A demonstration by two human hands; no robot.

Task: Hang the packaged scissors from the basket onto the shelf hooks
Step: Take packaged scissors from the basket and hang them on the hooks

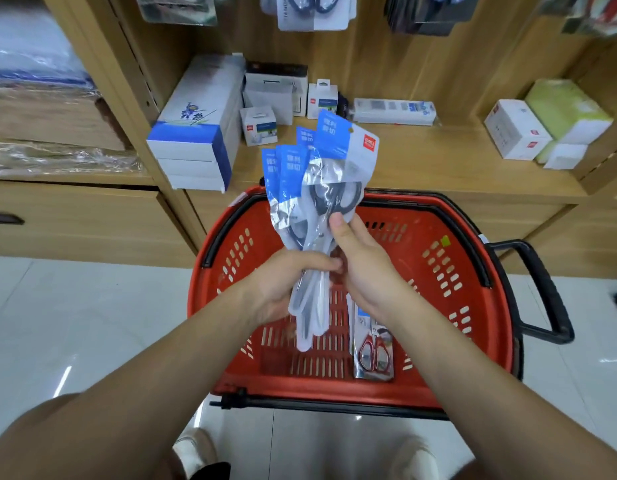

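- Head view: my left hand (282,285) is curled round the lower ends of a fanned bundle of blue-carded scissors packs (314,188), which I hold upright above the red basket (480,306).
- Head view: my right hand (364,268) pinches the frontmost pack of that bundle, thumb pressed on its plastic. I judge I am separating one pack to hang.
- Head view: one pack of red-handled scissors (374,348) lies flat on the basket floor, below my right wrist, so the basket is not yet emptied.
- Head view: some hung scissors packs (314,12) show at the top edge, above the wooden shelf (438,161). The hooks themselves I cannot make out.
- My judgement: the whole bundle and the basket pack are left to hang, so most of the work is ahead.
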